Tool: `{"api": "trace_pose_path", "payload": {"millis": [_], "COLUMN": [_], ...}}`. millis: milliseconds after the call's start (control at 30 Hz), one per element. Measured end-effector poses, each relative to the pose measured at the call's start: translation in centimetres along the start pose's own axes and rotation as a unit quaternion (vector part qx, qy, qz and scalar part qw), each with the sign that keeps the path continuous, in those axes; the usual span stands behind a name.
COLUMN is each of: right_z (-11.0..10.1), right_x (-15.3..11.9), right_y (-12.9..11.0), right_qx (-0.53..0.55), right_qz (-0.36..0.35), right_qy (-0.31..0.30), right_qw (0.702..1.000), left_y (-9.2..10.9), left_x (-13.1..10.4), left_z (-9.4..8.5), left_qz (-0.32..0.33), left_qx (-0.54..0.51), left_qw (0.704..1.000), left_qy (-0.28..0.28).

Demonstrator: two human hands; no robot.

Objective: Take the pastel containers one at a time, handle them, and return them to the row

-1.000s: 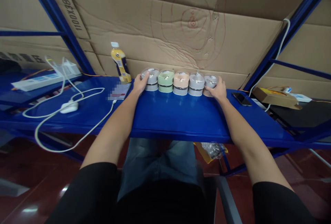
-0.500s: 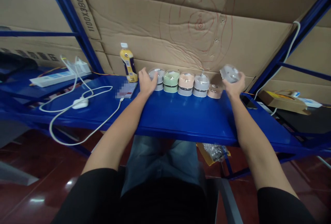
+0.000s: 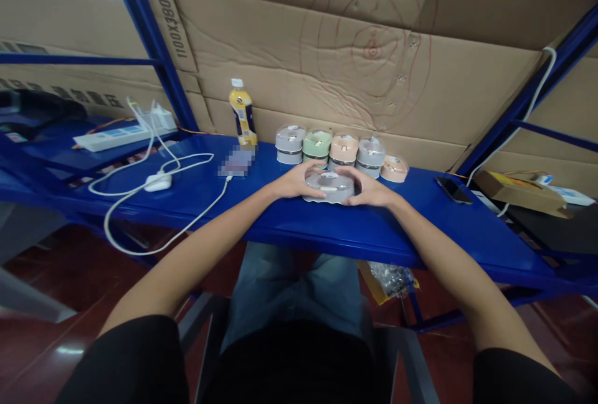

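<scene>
A grey round case with a clear cover (image 3: 331,187) is at the middle of the blue table, in front of a row of similar cases. My left hand (image 3: 303,181) grips its left side and my right hand (image 3: 367,187) its right side. Behind it are two-high stacks: a grey one (image 3: 289,144), a green one (image 3: 317,144), a peach one (image 3: 344,149) and another grey one (image 3: 370,155). A single peach case (image 3: 394,169) ends the row on the right. My hands partly hide the green and peach stacks' lower parts.
On the blue table (image 3: 299,223), a yellow bottle (image 3: 243,114), a blurred flat item (image 3: 237,161), and a white cable with a charger (image 3: 157,182) lie left. A dark phone (image 3: 453,190) and cardboard box (image 3: 523,192) are right. Cardboard (image 3: 261,37) stands behind.
My right hand has brought the grey case from above the row's right end to the front middle. My left hand has left the leftmost grey stack and now grips the case too.
</scene>
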State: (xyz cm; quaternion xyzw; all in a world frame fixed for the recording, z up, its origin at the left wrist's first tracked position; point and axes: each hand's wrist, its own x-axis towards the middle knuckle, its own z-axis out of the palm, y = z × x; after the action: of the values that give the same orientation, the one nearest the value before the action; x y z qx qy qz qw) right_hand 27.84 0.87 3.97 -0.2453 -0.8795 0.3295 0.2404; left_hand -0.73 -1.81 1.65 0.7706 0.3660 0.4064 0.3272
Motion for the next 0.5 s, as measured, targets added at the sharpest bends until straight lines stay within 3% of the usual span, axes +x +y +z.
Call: {"api": "trace_pose_path", "payload": {"millis": [167,300,400,500], "right_z": [1.6,2.8,2.4,0.8], "right_x": [0.4,1.0,0.9,0.1], "right_y": [-0.3,-1.2,-1.5,-1.1], "right_qx": [-0.100,-0.175,-0.186,-0.165], "right_qz": [0.006,-0.016,-0.009,0.012], "right_qy": [0.034,0.071,0.074,0.104], "right_qw": [0.994,0.982,0.980,0.981], "left_y": [-0.4,-0.5,-0.5,-0.3], "left_x": [-0.9,-0.7,-0.8,-1.2], "left_z": [0.9,1.8,1.9,1.8], "left_qz": [0.037,0.067,0.051,0.048], "left_qx": [0.074,0.107,0.116,0.138], "left_qw": [0.996,0.992,0.992,0.989], "left_qy": [0.028,0.013,0.001,0.006]}}
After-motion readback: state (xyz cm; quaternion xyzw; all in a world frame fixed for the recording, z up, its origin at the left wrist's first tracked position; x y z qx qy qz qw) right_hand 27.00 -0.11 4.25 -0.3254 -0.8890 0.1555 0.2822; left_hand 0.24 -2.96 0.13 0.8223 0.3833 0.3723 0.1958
